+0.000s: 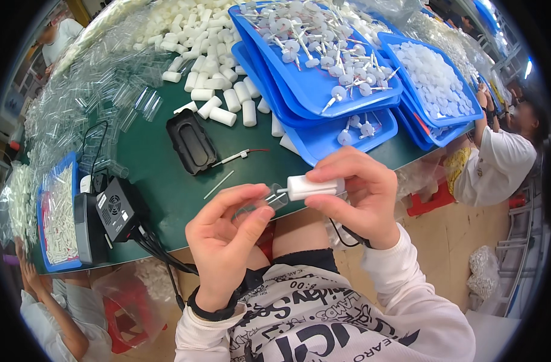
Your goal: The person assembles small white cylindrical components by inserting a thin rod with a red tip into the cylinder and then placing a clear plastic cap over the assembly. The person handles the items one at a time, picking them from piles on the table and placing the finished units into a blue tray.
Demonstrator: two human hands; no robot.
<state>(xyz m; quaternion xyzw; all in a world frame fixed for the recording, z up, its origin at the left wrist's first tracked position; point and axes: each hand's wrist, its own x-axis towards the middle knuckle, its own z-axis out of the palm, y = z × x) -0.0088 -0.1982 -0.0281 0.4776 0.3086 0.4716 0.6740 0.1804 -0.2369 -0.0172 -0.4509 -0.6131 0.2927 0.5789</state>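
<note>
my left hand (227, 232) pinches a clear tube (264, 202), my right hand (354, 193) grips a white plug (308, 187) — both held above the table's (161, 181) near edge, plug axis sideways, stem tip pointing left at the tube mouth.

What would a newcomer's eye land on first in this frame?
Probably the two hands at centre: the right hand pinches a white cylinder toward a clear tube held in the left hand. Behind them on the green table, stacked blue trays hold white stemmed parts, beside a heap of white cylinders.
</note>
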